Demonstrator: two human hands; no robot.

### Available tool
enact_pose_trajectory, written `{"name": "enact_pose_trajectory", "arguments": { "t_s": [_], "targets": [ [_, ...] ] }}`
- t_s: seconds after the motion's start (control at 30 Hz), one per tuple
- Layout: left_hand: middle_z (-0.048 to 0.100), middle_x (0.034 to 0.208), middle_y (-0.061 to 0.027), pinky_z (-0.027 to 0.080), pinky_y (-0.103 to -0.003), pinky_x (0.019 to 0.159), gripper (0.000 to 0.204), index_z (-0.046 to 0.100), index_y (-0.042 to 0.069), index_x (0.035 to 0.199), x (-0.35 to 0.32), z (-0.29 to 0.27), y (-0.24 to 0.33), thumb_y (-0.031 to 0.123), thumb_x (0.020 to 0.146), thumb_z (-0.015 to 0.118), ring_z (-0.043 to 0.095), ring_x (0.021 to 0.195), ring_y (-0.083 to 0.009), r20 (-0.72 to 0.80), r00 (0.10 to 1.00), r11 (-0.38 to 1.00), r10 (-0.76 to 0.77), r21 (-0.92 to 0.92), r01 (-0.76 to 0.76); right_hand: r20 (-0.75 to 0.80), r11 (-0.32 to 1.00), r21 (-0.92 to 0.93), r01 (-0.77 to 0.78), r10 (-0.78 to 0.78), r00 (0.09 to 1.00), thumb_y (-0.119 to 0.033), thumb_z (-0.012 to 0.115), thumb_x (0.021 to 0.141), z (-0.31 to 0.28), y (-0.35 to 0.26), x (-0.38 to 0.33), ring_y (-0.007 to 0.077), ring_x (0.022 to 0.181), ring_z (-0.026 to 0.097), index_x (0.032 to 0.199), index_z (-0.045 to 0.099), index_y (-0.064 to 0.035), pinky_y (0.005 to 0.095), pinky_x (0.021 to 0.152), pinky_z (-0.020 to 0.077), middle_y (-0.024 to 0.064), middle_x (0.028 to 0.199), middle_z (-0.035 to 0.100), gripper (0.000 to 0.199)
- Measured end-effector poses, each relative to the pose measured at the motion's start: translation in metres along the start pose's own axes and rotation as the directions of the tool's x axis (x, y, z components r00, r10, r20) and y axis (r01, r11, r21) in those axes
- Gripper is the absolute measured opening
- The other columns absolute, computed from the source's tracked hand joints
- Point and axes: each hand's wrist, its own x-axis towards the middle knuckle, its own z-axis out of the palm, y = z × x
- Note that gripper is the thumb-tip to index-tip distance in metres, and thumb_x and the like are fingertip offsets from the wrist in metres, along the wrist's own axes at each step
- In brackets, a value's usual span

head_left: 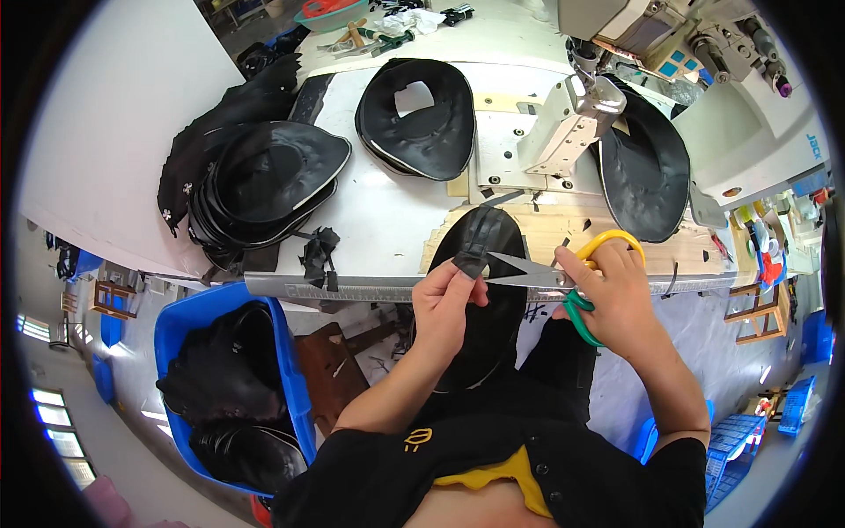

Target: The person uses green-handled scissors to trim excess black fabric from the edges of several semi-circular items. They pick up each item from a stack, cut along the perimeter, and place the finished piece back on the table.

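A black oval leather piece (489, 290) hung over the near edge of the bench (387, 211) at the centre of the frame, its upper end lying on the bench top and its lower part dropping toward the person's lap. The left hand (444, 304) had its grip pinched together on a black strip (471, 255) at the piece's upper left edge. The right hand (616, 295) held scissors (563, 280) with a yellow and a green loop; its grip was clamped through the loops, and the blades stood apart, points aimed left at the strip just beside the left fingertips.

A metal ruler (352, 288) ran along the bench's front edge, with small black scraps (319, 251) lying just above it. On the white bench top, left of centre, sat a stack of black pieces (264, 189); another stack with a cut-out hole (418, 119) lay at upper centre. At upper right stood a white sewing machine (731, 114) with one more black piece (647, 167) beneath its arm. A patch of bare wood showed under the machine's near side. Tools and a teal bowl (330, 15) lay at the far top edge.

Below the bench at lower left, a blue bin (172, 330) held more black pieces. The floor was grey; blue crates (731, 440) stood at lower right, and windows showed at the far left rim.
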Motion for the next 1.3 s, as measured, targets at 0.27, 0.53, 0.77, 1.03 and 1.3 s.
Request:
{"name": "enact_pose_trajectory", "arguments": {
  "t_s": [0.27, 0.53, 0.77, 1.03, 1.3],
  "targets": [
    [0.059, 0.073, -0.0040, 0.044, -0.024, 0.067, 0.019, 0.062, -0.002, 0.087, 0.001, 0.004, 0.000, 0.012, 0.092, 0.050, 0.055, 0.068, -0.0105, 0.003, 1.000, 1.000, 0.003, 0.001, -0.003, 0.032, 0.992, 0.120, -0.038, 0.035, 0.999, -0.032, 0.078, 0.062, 0.008, 0.000, -0.002, 0.0253, 0.070, 0.053, 0.118, 0.057, -0.0117, 0.0384, 0.062, 0.0414, 0.0079, 0.075, 0.051, 0.064],
    [0.062, 0.080, -0.0071, 0.047, -0.027, 0.070, 0.020, 0.063, -0.004, 0.088, 0.001, -0.003, -0.013, 0.009, 0.092, 0.048, 0.060, 0.072, -0.0145, 0.076, 0.992, 0.954, 0.101, 0.277, -0.118, 0.103, 0.812, 0.431, -0.392, 0.388, 0.916, -0.017, 0.082, 0.061, 0.013, -0.005, -0.005, 0.0200, 0.065, 0.054, 0.118, 0.057, -0.0073, 0.0311, 0.058, 0.0453, 0.0089, 0.074, 0.053, 0.063],
    [0.050, 0.072, 0.0000, 0.034, -0.021, 0.056, 0.016, 0.063, -0.002, 0.080, 0.000, 0.021, -0.006, 0.007, 0.089, 0.053, 0.046, 0.065, -0.0063, 0.010, 0.997, 0.992, 0.078, 0.103, -0.079, -0.114, 0.855, 0.513, -0.080, 0.160, 0.980, -0.001, 0.073, 0.063, 0.021, -0.030, 0.034, 0.0277, 0.073, 0.053, 0.124, 0.049, -0.0083, 0.0351, 0.064, 0.0446, 0.0106, 0.084, 0.052, 0.066],
    [0.056, 0.077, -0.0034, 0.040, -0.023, 0.064, 0.013, 0.062, -0.003, 0.083, 0.002, 0.008, -0.011, 0.005, 0.089, 0.054, 0.051, 0.073, -0.0086, 0.009, 0.997, 0.991, 0.072, 0.112, -0.073, -0.079, 0.850, 0.516, 0.103, -0.073, 0.994, 0.001, 0.068, 0.066, 0.031, -0.033, 0.062, 0.0238, 0.068, 0.053, 0.123, 0.049, -0.0088, 0.0341, 0.062, 0.0448, 0.0071, 0.076, 0.052, 0.060],
    [0.055, 0.074, -0.0049, 0.043, -0.023, 0.064, 0.012, 0.062, -0.006, 0.080, 0.002, 0.012, -0.015, -0.001, 0.086, 0.052, 0.052, 0.068, -0.0103, 0.047, 0.981, 0.942, 0.187, 0.275, -0.193, 0.193, 0.275, 0.884, -0.377, 0.520, 0.832, 0.008, 0.060, 0.074, 0.046, -0.019, 0.072, 0.0045, 0.063, 0.048, 0.122, 0.051, -0.0064, 0.0193, 0.053, 0.0397, 0.0002, 0.075, 0.052, 0.050]
  ]
}}
